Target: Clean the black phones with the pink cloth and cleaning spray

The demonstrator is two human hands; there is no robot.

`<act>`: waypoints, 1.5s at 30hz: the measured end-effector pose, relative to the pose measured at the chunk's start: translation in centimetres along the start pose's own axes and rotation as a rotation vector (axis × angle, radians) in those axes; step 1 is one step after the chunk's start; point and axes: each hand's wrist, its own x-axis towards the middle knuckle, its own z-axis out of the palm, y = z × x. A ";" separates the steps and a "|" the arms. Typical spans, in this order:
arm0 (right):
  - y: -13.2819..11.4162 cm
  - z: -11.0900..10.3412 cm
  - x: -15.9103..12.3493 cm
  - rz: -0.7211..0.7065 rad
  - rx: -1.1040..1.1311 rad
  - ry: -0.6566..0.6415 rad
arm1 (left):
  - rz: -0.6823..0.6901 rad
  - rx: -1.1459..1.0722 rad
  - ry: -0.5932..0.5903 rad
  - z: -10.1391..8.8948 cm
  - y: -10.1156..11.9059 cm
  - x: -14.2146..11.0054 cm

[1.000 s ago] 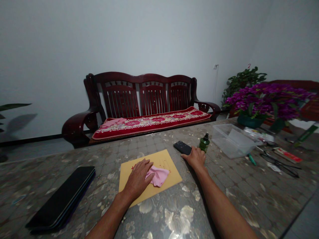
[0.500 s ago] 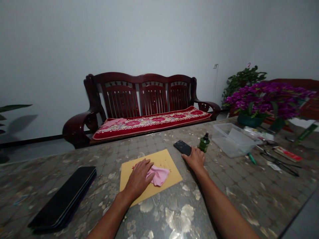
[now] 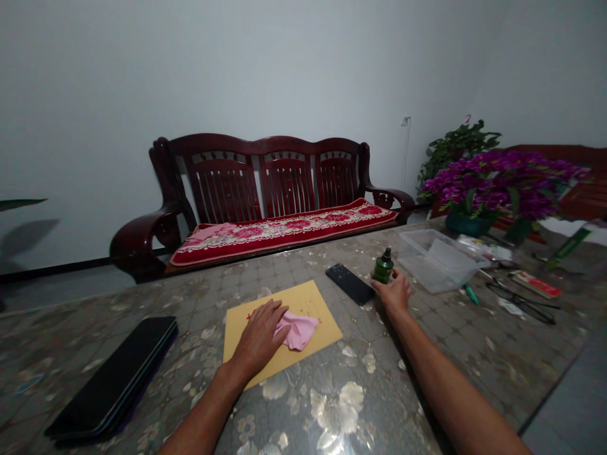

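My left hand [image 3: 260, 332] lies over a crumpled pink cloth [image 3: 302, 330], its fingers stretched out and the thumb resting across the fabric. Beneath both is a yellow paper envelope [image 3: 313, 297] with red marks, flat on the table. My right hand [image 3: 394, 294] reaches to a small dark green bottle [image 3: 383, 266] with a black top. Thumb and fingers are closed about the bottle's lower part, and the bottle stands upright. Just left of that hand lies a black phone [image 3: 349, 283], untouched.
At the left lies a stack of dark flat devices [image 3: 114, 376]. A clear plastic box [image 3: 436, 262], a green marker [image 3: 471, 293], eyeglasses [image 3: 521, 303] and a red-and-white packet [image 3: 535, 284] are at the right. Purple flowers [image 3: 502, 180] stand behind; a wooden bench [image 3: 284, 180] is beyond the table [image 3: 341, 392].
My right hand has let go of the phone and moved right to the green bottle. The left hand stays on the pink cloth. The view has shifted slightly.
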 end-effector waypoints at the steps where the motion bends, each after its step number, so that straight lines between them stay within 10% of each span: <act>1: -0.3 0.1 0.4 0.001 -0.017 -0.009 | 0.001 -0.001 0.000 0.0 0.0 0.0; 28: 5.6 -2.9 7.3 -0.067 -0.043 -0.080 | 0.018 0.003 -0.001 0.0 -0.4 0.0; 40: 7.3 -5.1 2.8 0.118 0.197 0.064 | -0.005 0.010 -0.032 -0.2 -0.2 0.0; 45: 5.3 -4.6 -2.4 -0.427 0.181 -0.210 | 0.007 -0.004 -0.012 -0.1 -0.1 -0.1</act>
